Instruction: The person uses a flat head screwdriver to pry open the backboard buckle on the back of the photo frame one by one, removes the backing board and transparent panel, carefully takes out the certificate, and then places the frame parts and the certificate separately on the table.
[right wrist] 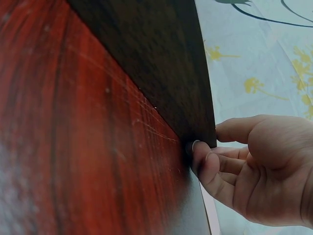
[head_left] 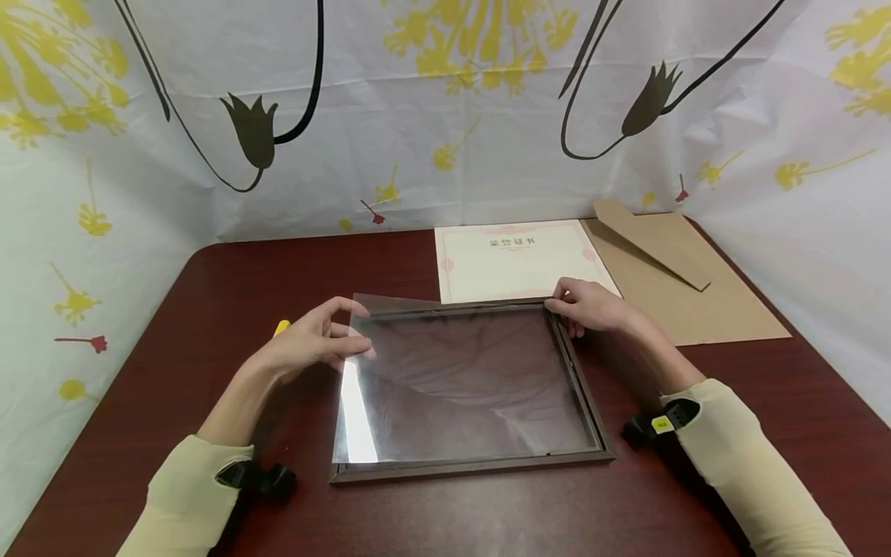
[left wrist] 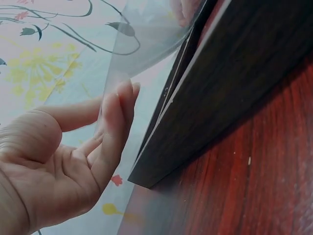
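Observation:
A dark picture frame (head_left: pixel 480 467) lies flat on the table, and a clear plastic sheet (head_left: pixel 445 394) covers most of its opening. The sheet's left side is raised above the frame. My left hand (head_left: pixel 316 340) pinches the sheet's left edge between thumb and fingers; in the left wrist view the sheet (left wrist: pixel 142 44) bends up from the frame's side (left wrist: pixel 210 93). At the frame's far right corner my right hand (head_left: pixel 592 304) grips the corner, its thumb on top and fingers at the outer side, as the right wrist view shows at the frame (right wrist: pixel 156 63).
Behind the frame lies a cream certificate (head_left: pixel 515 267) with Chinese lettering. A brown backing board (head_left: pixel 724 317) with a raised stand flap (head_left: pixel 650 244) lies at the back right. A small yellow thing (head_left: pixel 281 327) is partly hidden behind my left hand. Patterned cloth (head_left: pixel 459 155) hangs around the table.

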